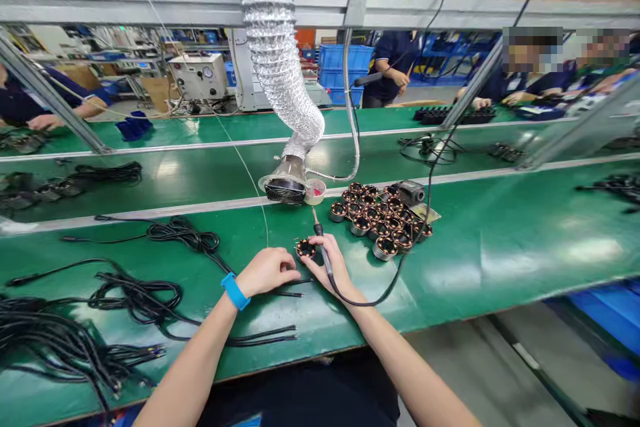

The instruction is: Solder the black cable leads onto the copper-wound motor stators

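Note:
My right hand (331,267) holds a soldering iron (325,255), its tip pointing away from me and its cord trailing back over the wrist. The thumb and fingers of that hand also lie against a copper-wound motor stator (305,249) on the green bench. My left hand (269,271), with a blue wristband (235,291), is curled at the stator's left side. Its fingertips are closed, and whatever they pinch is hidden. Black cable ends (290,293) lie beneath and beside the left hand.
More stators (385,247) are grouped at right, beside a small dark block (410,192). A fume extractor nozzle (286,180) on a foil duct hangs ahead, near a small round tin (315,192). Black cables (55,333) cover the bench's left. Other people sit across the line.

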The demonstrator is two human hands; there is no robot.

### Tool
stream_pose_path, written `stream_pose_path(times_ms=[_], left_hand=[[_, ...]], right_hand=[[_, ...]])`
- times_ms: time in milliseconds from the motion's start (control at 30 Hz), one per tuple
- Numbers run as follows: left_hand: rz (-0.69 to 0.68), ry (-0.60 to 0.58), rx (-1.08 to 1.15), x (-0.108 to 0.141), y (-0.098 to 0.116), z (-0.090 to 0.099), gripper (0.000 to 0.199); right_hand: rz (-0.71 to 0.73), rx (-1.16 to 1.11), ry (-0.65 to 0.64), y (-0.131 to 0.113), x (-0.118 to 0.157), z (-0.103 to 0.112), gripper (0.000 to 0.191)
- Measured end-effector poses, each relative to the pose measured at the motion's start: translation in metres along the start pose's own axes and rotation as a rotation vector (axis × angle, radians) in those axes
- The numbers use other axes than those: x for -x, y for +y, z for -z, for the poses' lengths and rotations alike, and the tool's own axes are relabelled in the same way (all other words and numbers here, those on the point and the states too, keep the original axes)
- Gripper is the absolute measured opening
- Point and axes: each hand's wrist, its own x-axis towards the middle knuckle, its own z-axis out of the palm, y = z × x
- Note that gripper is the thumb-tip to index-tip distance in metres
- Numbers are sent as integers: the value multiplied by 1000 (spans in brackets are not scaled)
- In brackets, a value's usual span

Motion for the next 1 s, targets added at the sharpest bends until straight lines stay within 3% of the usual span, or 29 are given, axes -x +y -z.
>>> stream_pose_path(times_ms=[133, 233, 433, 533, 667, 900, 1000], left_hand=[[-70, -76, -40, -2, 4, -17, 13], [-86, -83, 59, -1, 5, -13, 12], [42, -8, 655, 2, 1, 11, 19], [66, 79, 817, 0, -1, 15, 29], [36, 134, 831, -3, -1, 13, 27], [38, 142, 760, -5, -3, 8, 27], [32, 229, 615, -5, -1, 4, 26]], right_hand=[[-15, 9, 4, 1, 3, 1, 34], [-29, 14, 18, 1, 2, 2, 34], [-47, 33, 90, 3, 0, 1, 33], [-33, 40, 73, 1, 0, -1, 35], [2, 28, 45, -12, -2, -2, 37], [36, -184, 179, -33, -9, -16, 20], [0, -234, 223, -31, -10, -25, 17]])
